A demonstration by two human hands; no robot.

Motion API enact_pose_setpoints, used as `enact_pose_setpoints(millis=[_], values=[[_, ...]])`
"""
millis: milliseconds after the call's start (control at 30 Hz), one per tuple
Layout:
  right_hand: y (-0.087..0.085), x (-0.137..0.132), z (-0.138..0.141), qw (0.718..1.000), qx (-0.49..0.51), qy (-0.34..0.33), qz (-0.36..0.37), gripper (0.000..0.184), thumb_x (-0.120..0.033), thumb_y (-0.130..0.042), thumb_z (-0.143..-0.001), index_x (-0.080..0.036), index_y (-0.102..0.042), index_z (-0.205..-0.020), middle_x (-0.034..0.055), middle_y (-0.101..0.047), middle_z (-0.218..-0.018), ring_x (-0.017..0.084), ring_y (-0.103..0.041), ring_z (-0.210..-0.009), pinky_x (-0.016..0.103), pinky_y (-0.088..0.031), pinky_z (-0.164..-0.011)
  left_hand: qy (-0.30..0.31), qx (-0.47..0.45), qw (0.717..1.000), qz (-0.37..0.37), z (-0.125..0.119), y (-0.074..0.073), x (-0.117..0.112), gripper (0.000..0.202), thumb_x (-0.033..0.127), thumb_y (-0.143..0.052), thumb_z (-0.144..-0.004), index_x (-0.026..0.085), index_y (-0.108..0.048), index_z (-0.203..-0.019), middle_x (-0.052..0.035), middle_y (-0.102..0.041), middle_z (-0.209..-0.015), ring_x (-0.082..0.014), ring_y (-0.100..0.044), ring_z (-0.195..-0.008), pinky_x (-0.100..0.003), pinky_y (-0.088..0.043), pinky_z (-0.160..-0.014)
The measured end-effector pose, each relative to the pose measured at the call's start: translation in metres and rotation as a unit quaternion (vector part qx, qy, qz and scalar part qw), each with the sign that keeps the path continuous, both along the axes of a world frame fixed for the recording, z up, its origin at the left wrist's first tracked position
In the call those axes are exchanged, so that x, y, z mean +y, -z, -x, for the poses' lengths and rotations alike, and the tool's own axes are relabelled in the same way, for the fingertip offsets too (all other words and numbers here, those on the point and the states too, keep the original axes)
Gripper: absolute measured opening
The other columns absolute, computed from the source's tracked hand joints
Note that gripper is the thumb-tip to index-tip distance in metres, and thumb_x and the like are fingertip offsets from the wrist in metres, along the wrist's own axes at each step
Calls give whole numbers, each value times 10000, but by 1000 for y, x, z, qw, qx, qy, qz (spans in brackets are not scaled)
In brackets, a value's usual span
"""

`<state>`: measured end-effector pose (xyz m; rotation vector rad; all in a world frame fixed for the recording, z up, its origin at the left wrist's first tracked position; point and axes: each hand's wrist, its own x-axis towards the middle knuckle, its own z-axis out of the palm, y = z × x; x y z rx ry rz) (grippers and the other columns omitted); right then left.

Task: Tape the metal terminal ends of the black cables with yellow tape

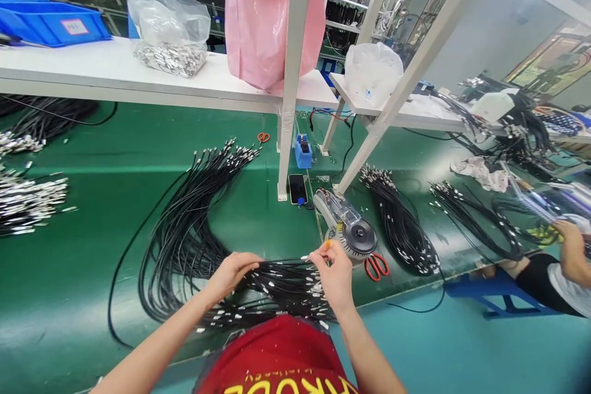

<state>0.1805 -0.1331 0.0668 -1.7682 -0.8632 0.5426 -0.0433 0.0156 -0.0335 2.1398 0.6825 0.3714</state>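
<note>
A thick bundle of black cables with metal ends [281, 286] lies across the near edge of the green table [69, 283]. My left hand [233, 274] rests on the bundle's left part, fingers curled down over the wires. My right hand [335, 271] is raised over the bundle's right end, thumb and forefinger pinched on one cable's metal tip with a small yellow piece. A large loop of the same black cables [184, 228] spreads out to the far left of my hands.
A tape dispenser [346, 228] and red scissors [377, 266] sit just right of my right hand. A phone [298, 188], a blue box [303, 151] and white shelf posts [289, 74] stand behind. More cable bundles [401, 228] lie to the right, where another person's arm [572, 252] works.
</note>
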Motion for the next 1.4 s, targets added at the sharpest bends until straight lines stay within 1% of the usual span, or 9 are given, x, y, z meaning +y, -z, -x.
enact_pose_setpoints(millis=[100, 200, 267, 333, 467, 700, 1100, 1300, 1400], values=[[4, -2, 3, 1000, 3, -14, 8, 93, -233, -617, -803, -215, -526, -787, -23, -642, -682, 155, -602, -625, 249, -466, -646, 17, 48, 999, 4, 5, -5, 3, 317, 425, -541, -918, 225, -743, -1059, -71, -726, -1140, -259, -648, -1064, -355, -469, -948], [3, -3, 8, 999, 6, -40, 19, 84, -225, -613, -805, -219, -529, -806, -28, -645, -690, 154, -608, -629, 245, -464, -643, 22, 14, 999, 30, -26, -42, -18, 408, 429, -525, -934, 279, -593, -1307, -45, -656, -1274, -233, -585, -1157, -356, -417, -1018], [0, -5, 8, 998, -2, -50, 23, 77, -227, -609, -809, -220, -533, -815, -27, -651, -699, 156, -615, -637, 245, -465, -645, 37, -24, 996, 71, -54, -66, -35, 383, 426, -512, -942, 239, -628, -1256, -51, -703, -1158, -203, -627, -1037, -291, -458, -935], [-2, -7, 7, 999, -16, -44, 24, 70, -232, -605, -810, -219, -536, -805, -22, -657, -704, 158, -621, -639, 246, -467, -641, 57, -27, 992, 108, -74, -77, -45, 369, 428, -464, -961, 180, -737, -951, -32, -729, -831, -163, -639, -754, -224, -479, -718], [3, -11, 1, 999, -17, -23, 18, 71, -239, -613, -798, -211, -549, -810, -22, -663, -681, 158, -628, -623, 250, -484, -637, 55, -4, 988, 145, -73, -68, -46, 447, 439, -460, -952, 153, -686, -693, 3, -621, -609, -123, -538, -555, -194, -384, -533], [10, -11, -9, 993, -23, -107, 37, 205, -168, -480, -860, -201, -625, -1001, 52, -723, -952, 191, -672, -861, 289, -505, -767, -10, -56, 967, 249, -52, -73, -34, 386, 429, -469, -947, 160, -661, -1145, -53, -708, -908, -156, -593, -723, -245, -473, -702], [0, -4, 11, 958, -107, -250, 90, 331, -45, -401, -835, -218, -678, -779, 17, -694, -804, 183, -645, -775, 285, -455, -726, -44, -122, 958, 257, -65, -89, -43, 320, 448, -678, -812, 140, -730, -881, 12, -503, -745, -93, -378, -594, -216, -316, -554], [9, -1, 8, 990, -53, -106, 73, 308, -212, -501, -887, -204, -680, -1137, 100, -731, -1079, 236, -690, -920, 367, -514, -830, -72, -127, 951, 272, -65, -83, -44, 351, 473, -623, -851, 131, -628, -775, 21, -478, -693, -103, -409, -618, -208, -343, -574], [9, 4, 12, 985, 88, -141, 51, 274, -363, -593, -874, -171, -720, -1021, 107, -756, -974, 241, -704, -864, 352, -545, -773, -74, -126, 952, 268, -66, -81, -44, 345, 466, -627, -850, 126, -635, -791, 21, -492, -689, -100, -413, -611, -205, -339, -566]])
